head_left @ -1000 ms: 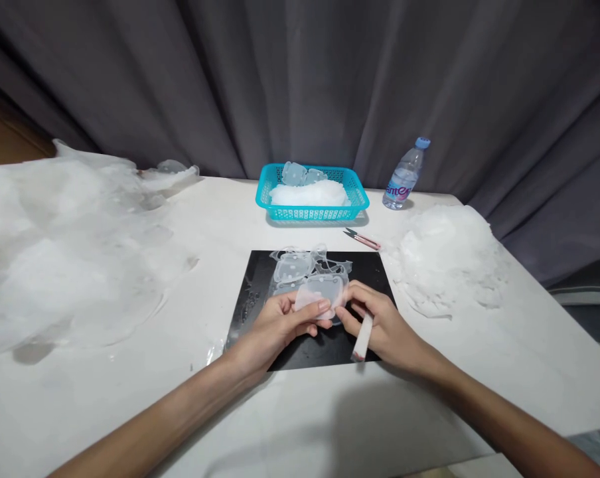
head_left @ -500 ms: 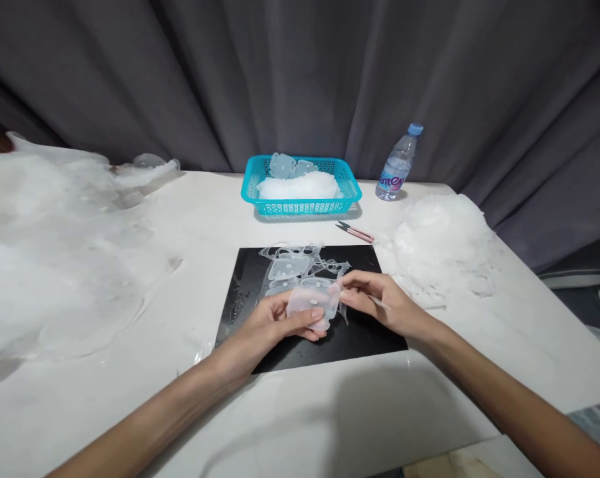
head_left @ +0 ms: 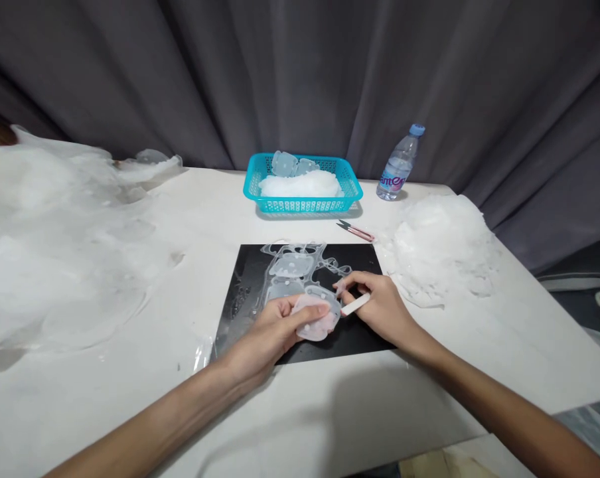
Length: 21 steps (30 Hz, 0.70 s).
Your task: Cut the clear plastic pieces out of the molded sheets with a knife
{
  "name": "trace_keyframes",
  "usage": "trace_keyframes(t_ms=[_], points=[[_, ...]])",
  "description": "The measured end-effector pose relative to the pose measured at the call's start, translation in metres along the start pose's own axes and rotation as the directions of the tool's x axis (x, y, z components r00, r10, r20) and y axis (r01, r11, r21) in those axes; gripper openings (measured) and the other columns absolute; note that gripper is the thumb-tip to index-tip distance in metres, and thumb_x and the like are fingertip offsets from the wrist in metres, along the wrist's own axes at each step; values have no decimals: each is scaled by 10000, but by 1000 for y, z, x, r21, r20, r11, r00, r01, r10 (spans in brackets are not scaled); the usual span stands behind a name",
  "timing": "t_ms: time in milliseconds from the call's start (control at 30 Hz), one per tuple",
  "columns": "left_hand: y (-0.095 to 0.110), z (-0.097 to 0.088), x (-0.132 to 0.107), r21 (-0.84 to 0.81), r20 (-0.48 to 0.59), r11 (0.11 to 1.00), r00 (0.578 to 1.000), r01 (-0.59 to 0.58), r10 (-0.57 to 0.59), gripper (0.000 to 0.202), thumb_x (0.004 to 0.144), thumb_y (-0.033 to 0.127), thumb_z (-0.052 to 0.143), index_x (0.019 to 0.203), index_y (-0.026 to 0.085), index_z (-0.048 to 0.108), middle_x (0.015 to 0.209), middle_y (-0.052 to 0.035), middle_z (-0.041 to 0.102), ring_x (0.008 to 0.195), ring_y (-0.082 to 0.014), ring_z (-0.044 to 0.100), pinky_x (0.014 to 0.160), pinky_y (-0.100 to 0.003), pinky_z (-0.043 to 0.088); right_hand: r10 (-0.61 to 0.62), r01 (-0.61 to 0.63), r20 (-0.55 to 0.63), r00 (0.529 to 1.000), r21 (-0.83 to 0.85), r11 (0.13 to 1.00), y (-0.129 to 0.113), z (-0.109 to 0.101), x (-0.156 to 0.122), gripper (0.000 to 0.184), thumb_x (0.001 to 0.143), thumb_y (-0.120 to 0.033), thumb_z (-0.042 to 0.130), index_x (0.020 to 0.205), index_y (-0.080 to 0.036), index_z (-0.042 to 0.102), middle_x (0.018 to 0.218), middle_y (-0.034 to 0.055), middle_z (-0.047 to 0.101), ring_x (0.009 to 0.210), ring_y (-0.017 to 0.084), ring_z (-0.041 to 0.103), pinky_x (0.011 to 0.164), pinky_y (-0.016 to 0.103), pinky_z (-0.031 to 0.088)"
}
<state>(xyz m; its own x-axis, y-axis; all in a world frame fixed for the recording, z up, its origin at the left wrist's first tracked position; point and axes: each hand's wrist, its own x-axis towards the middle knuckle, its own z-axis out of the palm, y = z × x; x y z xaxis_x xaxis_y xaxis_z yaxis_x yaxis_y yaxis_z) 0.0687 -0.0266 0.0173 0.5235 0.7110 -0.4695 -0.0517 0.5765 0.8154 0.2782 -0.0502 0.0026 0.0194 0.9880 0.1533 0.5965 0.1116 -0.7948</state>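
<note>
Between thumb and fingers, my left hand grips a translucent, milky piece with a rounded outline and small raised knobs. My right hand is closed around a short, flat white stick, whose end is close to the piece's right edge. Whether the stick touches the piece I cannot tell. Under both hands lies a black board. On it a clear sheet holds similar rounded shapes within stringy, cut-out scrap, partly hidden behind my left hand and the held piece.
A turquoise basket holds a white pile and similar clear pieces. Pink-handled thread snips lie before it, with a water bottle to the right. Translucent white heaps sit at left and right. A grey curtain hangs behind.
The held piece has turned and dropped slightly towards me. In my right hand the white stick has swung round, so more of it shows, pointing towards the piece.
</note>
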Motion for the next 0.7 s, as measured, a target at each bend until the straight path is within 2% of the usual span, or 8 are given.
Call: trace_keyframes(t_ms=[100, 167, 200, 300, 367, 433, 567, 700], points=[[1, -2, -1, 92, -12, 996, 1000, -7, 8, 339, 767, 466, 869, 846, 148, 782, 834, -56, 780, 750, -161, 650, 726, -247, 468, -35, 40, 236, 971, -16, 999, 2, -20, 4, 74, 892, -270, 731, 905, -223, 786, 866, 30, 767, 743, 173, 626, 670, 288, 437], [4, -7, -1, 211, -13, 977, 1000, -24, 28, 367, 774, 500, 850, 848, 150, 767, 834, -57, 771, 741, -172, 643, 709, -259, 461, -51, 36, 447, 893, 41, 998, 1, -40, 7, 189, 872, -386, 791, 949, -214, 778, 864, 23, 759, 707, 156, 611, 644, 276, 431], [6, -9, -1, 276, -5, 961, 999, -34, 37, 384, 773, 520, 840, 839, 152, 753, 821, -55, 761, 730, -178, 636, 694, -265, 455, -32, 8, 445, 895, 55, 998, 0, -49, 10, 228, 880, -424, 786, 950, -207, 769, 848, 20, 745, 698, 151, 601, 635, 273, 425], [8, -16, -2, 449, 39, 891, 997, -71, 60, 416, 768, 566, 813, 834, 173, 697, 744, -13, 690, 677, -176, 589, 629, -264, 407, -32, 14, 288, 957, 64, 998, -8, -58, 19, 261, 952, -452, 698, 978, -197, 747, 848, 20, 716, 712, 148, 572, 661, 277, 428], [6, -17, -2, 546, 55, 831, 994, -111, 97, 402, 785, 566, 788, 837, 191, 654, 681, 29, 610, 625, -159, 533, 590, -257, 355, -75, 55, 277, 958, 81, 995, -14, -48, 26, 265, 985, -437, 647, 1015, -196, 753, 922, 38, 738, 763, 159, 599, 706, 289, 447], [2, -18, -3, 643, 54, 749, 985, -160, 163, 358, 819, 534, 755, 840, 204, 620, 647, 55, 546, 590, -147, 484, 568, -256, 312, -95, 60, 376, 922, 105, 993, -19, -32, 33, 268, 994, -426, 631, 1002, -195, 767, 973, 49, 761, 833, 179, 647, 753, 300, 465], [-4, -20, -3, 777, 30, 598, 960, -197, 277, 290, 845, 455, 727, 857, 217, 561, 622, 71, 499, 547, -139, 434, 543, -263, 263, -56, -56, 559, 827, 181, 982, -25, -2, 47, 285, 927, -441, 716, 847, -171, 760, 789, 22, 725, 761, 168, 631, 696, 277, 446], [-3, -23, -4, 782, 24, 580, 940, -230, 340, 302, 897, 489, 700, 905, 218, 565, 605, 72, 489, 533, -142, 429, 543, -270, 251, -36, -172, 559, 829, 315, 933, -30, 9, 57, 313, 788, -420, 840, 746, -157, 677, 703, -30, 607, 677, 120, 516, 656, 258, 388]])
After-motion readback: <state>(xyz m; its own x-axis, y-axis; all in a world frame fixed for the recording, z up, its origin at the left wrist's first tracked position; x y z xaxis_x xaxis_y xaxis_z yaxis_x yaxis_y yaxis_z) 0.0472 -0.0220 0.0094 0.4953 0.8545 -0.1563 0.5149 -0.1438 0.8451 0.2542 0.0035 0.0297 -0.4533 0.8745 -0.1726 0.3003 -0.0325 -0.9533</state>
